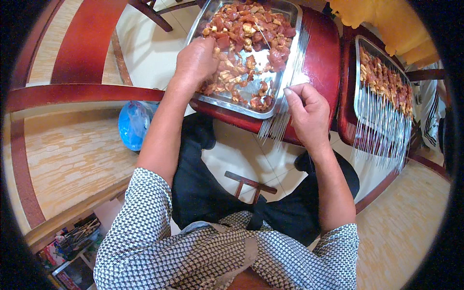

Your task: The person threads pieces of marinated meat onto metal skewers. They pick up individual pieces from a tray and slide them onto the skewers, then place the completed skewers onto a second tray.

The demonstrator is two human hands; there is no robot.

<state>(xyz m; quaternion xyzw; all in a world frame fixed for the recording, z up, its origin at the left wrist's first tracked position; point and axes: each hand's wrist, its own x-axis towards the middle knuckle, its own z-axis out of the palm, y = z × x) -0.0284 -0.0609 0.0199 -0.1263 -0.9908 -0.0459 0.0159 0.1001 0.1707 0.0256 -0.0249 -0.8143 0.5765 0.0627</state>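
Under us runs a pale tiled floor (270,159), with tan panels (72,159) edged in red wood to our left. Ahead, a glossy red seat (321,53) serves as our work surface, and a second seat (345,104) stands to its right, near a yellow cloth (386,29).

The nearer seat bears a metal tray (261,114) of loose meat (237,72), heaped at the far end and sparser toward us; the other bears a tray (356,77) of loaded skewers (386,92), bare ends jutting over its near edge.

Our left hand (198,60) curls down onto the meat at the tray's left side; we cannot tell whether it grips a piece. Our right hand (309,108) is by the near right corner, thumb and bent forefinger close together; whether they pinch a skewer we cannot tell. Bare skewers (278,123) lie along that side.

We judge the step to be threading meat, with plenty left. The next move seems to call for a firm piece in the left hand and a skewer held straight in the right
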